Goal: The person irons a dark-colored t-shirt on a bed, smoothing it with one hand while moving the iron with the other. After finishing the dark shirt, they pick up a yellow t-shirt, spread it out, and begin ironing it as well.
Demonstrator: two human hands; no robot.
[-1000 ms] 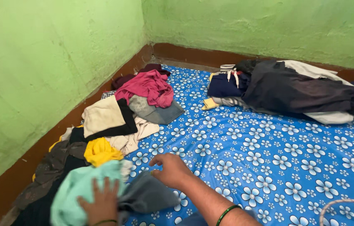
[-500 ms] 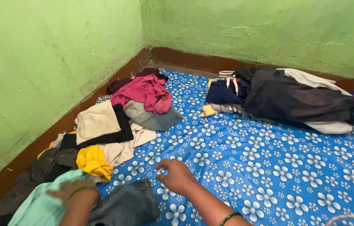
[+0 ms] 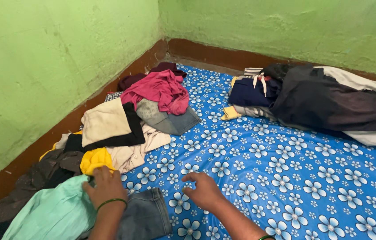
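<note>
Up comes the left hand (image 3: 104, 186) from half a second ago — now flat, fingers spread, gripping nothing, pressing the mint-green cloth (image 3: 52, 213) just beside the folded jeans (image 3: 145, 215). Right hand (image 3: 203, 191) hovers open-palmed over the blue flowered sheet (image 3: 285, 169) — a yellow garment (image 3: 94, 159) sits just beyond the left fingers.

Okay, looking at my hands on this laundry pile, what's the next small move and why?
Probably close the left hand on the mint green garment and draw it onto the bare blue flowered sheet. That hand already rests on it, and the right hand lies open and empty on the sheet.
</note>
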